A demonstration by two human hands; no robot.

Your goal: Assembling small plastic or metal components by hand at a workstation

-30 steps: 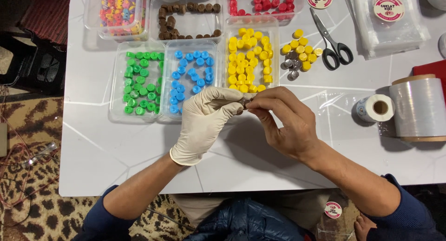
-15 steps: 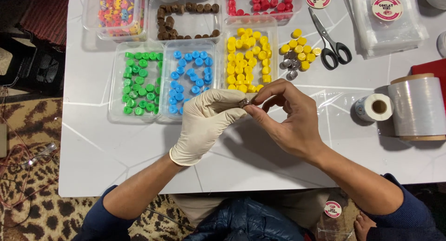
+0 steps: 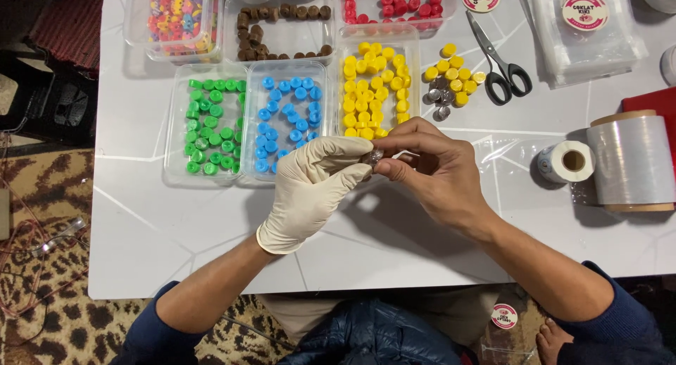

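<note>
My left hand, in a cream latex glove, and my bare right hand meet above the white table. Between their fingertips they pinch a small silver foil-wrapped piece. A thin clear plastic bag lies on the table just behind my right hand. Behind the hands stand clear trays of green pieces, blue pieces and yellow pieces. Loose yellow pieces and a few silver ones lie right of the yellow tray.
Black-handled scissors lie at the back right. A roll of clear film and a small sticker roll sit at the right. Trays of brown, red and multicoloured pieces line the far edge, beside a stack of plastic bags.
Both hands stayed together over the table, with the fingers shifting slightly around the small silver piece. Nothing else moved.
</note>
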